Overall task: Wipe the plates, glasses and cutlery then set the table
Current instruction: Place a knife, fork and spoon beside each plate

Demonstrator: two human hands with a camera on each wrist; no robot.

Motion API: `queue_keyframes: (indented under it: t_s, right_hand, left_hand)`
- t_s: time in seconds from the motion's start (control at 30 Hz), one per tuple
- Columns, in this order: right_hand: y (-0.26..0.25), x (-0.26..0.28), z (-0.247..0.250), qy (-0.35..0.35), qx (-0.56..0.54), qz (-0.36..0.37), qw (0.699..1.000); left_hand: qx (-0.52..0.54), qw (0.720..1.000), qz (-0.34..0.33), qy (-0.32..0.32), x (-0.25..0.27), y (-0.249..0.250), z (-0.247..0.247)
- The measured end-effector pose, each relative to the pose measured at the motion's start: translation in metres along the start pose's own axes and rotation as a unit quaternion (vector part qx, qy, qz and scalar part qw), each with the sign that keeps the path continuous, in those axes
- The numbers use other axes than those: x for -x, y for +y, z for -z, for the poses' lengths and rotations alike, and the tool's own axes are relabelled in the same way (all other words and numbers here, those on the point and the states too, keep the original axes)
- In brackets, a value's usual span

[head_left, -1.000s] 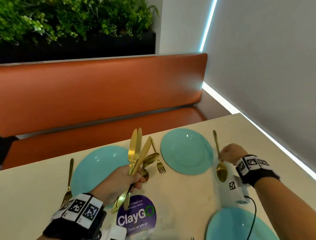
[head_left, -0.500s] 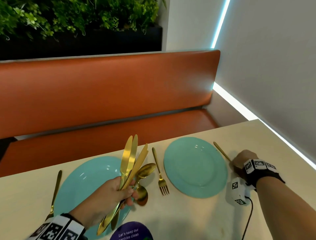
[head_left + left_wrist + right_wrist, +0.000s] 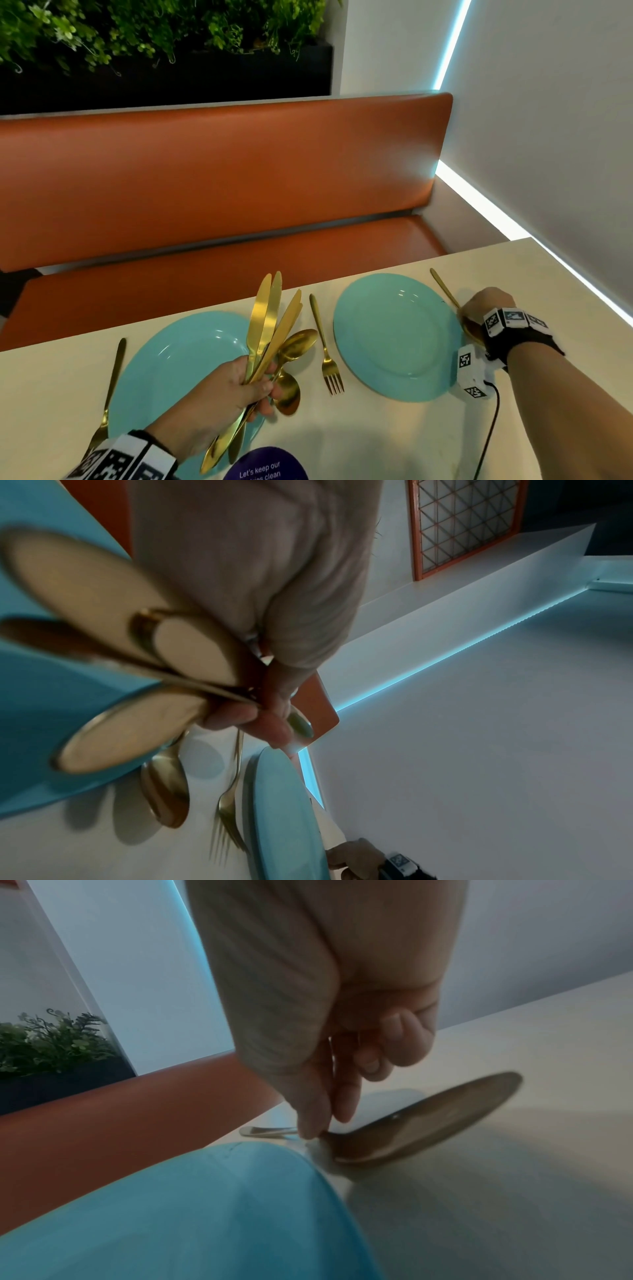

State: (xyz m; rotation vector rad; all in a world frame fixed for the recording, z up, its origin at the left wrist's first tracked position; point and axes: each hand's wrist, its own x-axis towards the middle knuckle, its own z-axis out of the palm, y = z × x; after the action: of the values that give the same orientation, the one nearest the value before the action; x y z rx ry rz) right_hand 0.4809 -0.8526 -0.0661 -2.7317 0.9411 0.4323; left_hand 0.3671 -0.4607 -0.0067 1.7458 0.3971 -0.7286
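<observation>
A bundle of gold cutlery [image 3: 270,342] is gripped in the left hand [image 3: 219,397], held above the near-left turquoise plate [image 3: 171,363] on the pale desk [image 3: 376,445]. In the head view, knife blades are seen fanned upward and two spoon bowls hang to the right of the fist. The left wrist view adds what the head view hides: the fingers [image 3: 274,723] are curled tightly round the handles, with the rounded handle ends spread toward the camera.

A second turquoise plate [image 3: 397,339] lies further right, with a gold fork [image 3: 325,346] flat on the desk between the two plates, tines toward the near edge. Another fork [image 3: 109,387] lies just left of the near-left plate.

The right hand [image 3: 486,308] is lowered to the desk just right of the second plate. From the head view only the back of this hand and a gold spoon [image 3: 445,291] handle pointing to the far left are seen. The right wrist view shows the grasp itself: the spoon's neck is pinched between thumb and fingertips [image 3: 342,1104], the bowl lies toward the near side on or just above the desk, which of the two cannot be told, close beside the plate's rim.

An orange upholstered bench [image 3: 222,178] is set beyond the desk, with green foliage [image 3: 137,27] above it. A purple round sticker [image 3: 265,466] is seen at the near edge.
</observation>
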Motion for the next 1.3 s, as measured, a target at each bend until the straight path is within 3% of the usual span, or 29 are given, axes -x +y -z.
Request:
queue_keyframes:
  t_s: [0.23, 0.4, 0.5, 0.57, 0.63, 0.7, 0.73, 0.8, 0.87, 0.93, 0.97, 1.0, 1.07, 1.3]
  right_hand:
    - [0.007, 0.001, 0.013, 0.038, -0.054, 0.004, 0.998]
    - [-0.008, 0.046, 0.048, 0.109, -0.112, 0.128, 0.979]
    - [-0.033, 0.117, 0.051, 0.169, -0.172, 0.287, 0.927]
    - [-0.047, 0.178, 0.041, 0.205, -0.146, 0.441, 0.862]
    - [-0.057, 0.238, 0.027, 0.198, -0.075, 0.557, 0.803]
    - [-0.064, 0.285, 0.011, 0.178, -0.01, 0.621, 0.764]
    - [-0.065, 0.304, 0.004, 0.177, 0.006, 0.628, 0.758]
    - [-0.062, 0.337, -0.006, 0.206, -0.022, 0.583, 0.786]
    - [-0.056, 0.368, -0.007, 0.239, -0.138, 0.441, 0.854]
    - [-0.049, 0.392, -0.008, 0.144, -0.213, 0.301, 0.918]
    - [-0.046, 0.403, -0.01, 0.067, -0.242, 0.263, 0.932]
    - [-0.044, 0.415, -0.012, 0.006, -0.285, 0.235, 0.929]
    - [-0.042, 0.441, -0.016, -0.076, -0.397, 0.189, 0.895]
    - [-0.033, 0.504, -0.03, -0.118, -0.564, 0.073, 0.814]
  left_hand:
    - [0.041, 0.999, -0.006, 0.0, 0.006, -0.004, 0.002]
    - [0.079, 0.997, -0.008, -0.013, 0.019, 0.001, 0.001]
    - [0.112, 0.993, -0.011, -0.037, 0.029, 0.005, 0.001]
    - [0.115, 0.992, -0.016, -0.058, 0.038, 0.005, -0.001]
    - [0.105, 0.99, -0.03, -0.089, 0.049, 0.004, -0.002]
    - [0.097, 0.987, -0.045, -0.123, 0.064, 0.002, -0.003]
    - [0.088, 0.985, -0.053, -0.141, 0.073, 0.0, -0.003]
    - [0.073, 0.981, -0.069, -0.164, 0.093, -0.006, -0.003]
    - [0.08, 0.979, -0.083, -0.165, 0.111, -0.015, -0.002]
    - [0.083, 0.978, -0.091, -0.169, 0.127, -0.026, 0.0]
    - [0.084, 0.976, -0.091, -0.177, 0.135, -0.032, 0.001]
    - [0.088, 0.974, -0.092, -0.189, 0.144, -0.038, 0.002]
    - [0.09, 0.967, -0.102, -0.216, 0.164, -0.049, 0.003]
    - [0.081, 0.956, -0.137, -0.246, 0.208, -0.085, 0.008]
